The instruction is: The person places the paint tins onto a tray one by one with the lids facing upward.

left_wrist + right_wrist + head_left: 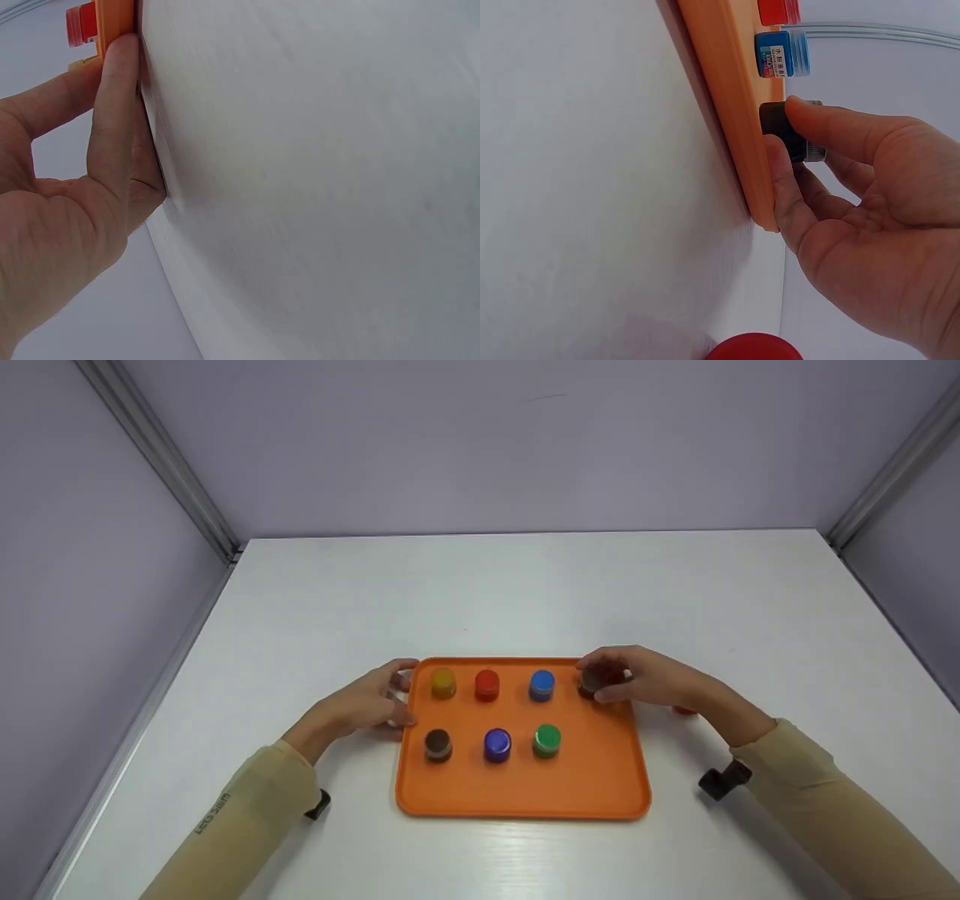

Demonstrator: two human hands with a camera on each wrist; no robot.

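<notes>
An orange tray (525,791) lies on the white table and carries several small paint jars. The back row holds a yellow jar (442,683), a red jar (487,685) and a blue jar (541,685). At the tray's back right corner my right hand (602,684) pinches a black-lidded jar (589,680) between thumb and fingers; the right wrist view shows this black-lidded jar (780,126) just inside the tray (727,112) rim. My left hand (397,694) rests its straight fingers (112,112) against the tray's left edge (118,19).
The front row has a brown jar (438,745), a dark blue jar (497,744) and a green jar (547,740). A red-lidded thing (684,709) sits on the table right of the tray, partly behind my right wrist. Grey walls enclose the table on three sides.
</notes>
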